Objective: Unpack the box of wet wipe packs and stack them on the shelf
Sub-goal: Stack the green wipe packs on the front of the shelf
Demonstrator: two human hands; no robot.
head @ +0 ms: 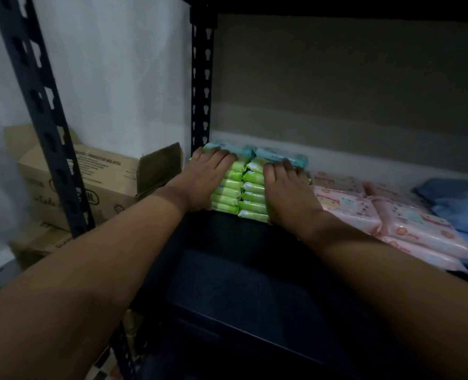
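- head view, looking down at two bare arms reaching onto a dark metal shelf [227, 270].
- wet wipe packs [239, 187]: small green packs in two side-by-side stacks, w/ pale blue packs on top, at the back-left of the shelf, just beside the rear upright post [200, 78].
- left hand [204, 178] lies on the left side of the stacks, fingers fairly straight, tips over the top packs; it presses, grips nothing.
- right hand [287, 187] does the same on the right side, fingers spread and lying flat on the packs.
- handling, as a guess: packs look soft, light, in slick plastic wrap, so stacks prob slide or lean; best held by squeezing both outer sides together, or from underneath.
- pink packs [391, 215] lie flat just right of the green stacks; something blue beyond them, too dim to identify.
- cardboard box [90, 182] sits left of the shelf frame, flap open.
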